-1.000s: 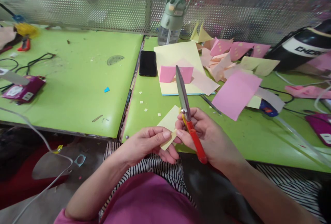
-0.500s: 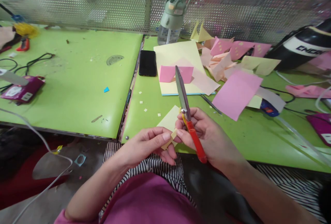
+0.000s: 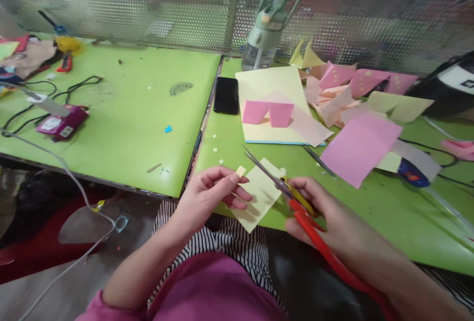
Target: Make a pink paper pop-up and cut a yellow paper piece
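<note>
Between thumb and forefinger, my left hand pinches a small pale yellow paper piece. My right hand holds scissors with red and yellow handles, their blades slightly apart and pointing up and left toward my left hand. Beneath the blades a pale yellow paper sheet lies at the table's front edge. A folded pink paper stands on a larger cream sheet farther back. A few tiny paper squares lie left of it.
A phone and a green-topped water bottle stand near the cream sheet. Pink and peach papers and a blue tool are on the right. To the left are a purple power box, cables and a protractor.
My hands have moved apart. The scissors have swung from near upright to pointing left, with the blades now parted. The view has shifted left, and more of the yellow sheet shows.
</note>
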Motion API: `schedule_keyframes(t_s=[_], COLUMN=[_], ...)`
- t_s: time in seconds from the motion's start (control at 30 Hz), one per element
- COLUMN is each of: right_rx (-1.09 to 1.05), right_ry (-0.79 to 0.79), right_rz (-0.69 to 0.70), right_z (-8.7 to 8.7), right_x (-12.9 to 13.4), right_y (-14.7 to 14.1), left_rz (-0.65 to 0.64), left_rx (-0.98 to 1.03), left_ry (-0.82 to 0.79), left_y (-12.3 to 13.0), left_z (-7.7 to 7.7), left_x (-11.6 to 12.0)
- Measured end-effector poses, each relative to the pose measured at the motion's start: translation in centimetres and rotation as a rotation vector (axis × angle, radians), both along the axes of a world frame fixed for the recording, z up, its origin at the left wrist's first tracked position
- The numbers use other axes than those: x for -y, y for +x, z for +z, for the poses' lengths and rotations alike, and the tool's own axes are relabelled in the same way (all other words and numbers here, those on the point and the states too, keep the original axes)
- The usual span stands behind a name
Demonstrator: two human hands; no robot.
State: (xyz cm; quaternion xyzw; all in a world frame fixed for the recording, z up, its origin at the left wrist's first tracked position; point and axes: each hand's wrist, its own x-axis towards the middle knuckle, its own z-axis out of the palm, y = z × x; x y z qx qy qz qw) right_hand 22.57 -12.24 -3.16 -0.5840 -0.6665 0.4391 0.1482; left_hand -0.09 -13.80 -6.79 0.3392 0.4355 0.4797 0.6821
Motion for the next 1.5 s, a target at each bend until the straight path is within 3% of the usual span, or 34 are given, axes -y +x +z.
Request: schedule_keyframes(t_s=[0.17, 0.5, 0.8, 1.5], right_rx=[0.207, 0.170, 0.175, 0.182], right_ry=[0.087, 0.021, -0.049, -0.086], right_rz=[0.000, 0.101, 0.127, 0.151], right_z=[0.6, -1.1, -0.3, -0.2], right_x=[1.0, -0.1, -0.1, 0.1], right_y=[0.8, 0.8, 0.0, 0.3], left_rz=[0.025, 0.058, 0.071, 0.066], left_rx=[0.025, -0.081, -0.051, -0.037], left_ry=[0.015, 0.074, 0.083, 0.062], left_y=[0.0, 0.8, 0.9, 1.0], left_z=[0.0, 0.2, 0.0, 0.0], left_x=[-0.5, -0.3, -0.1, -0.1])
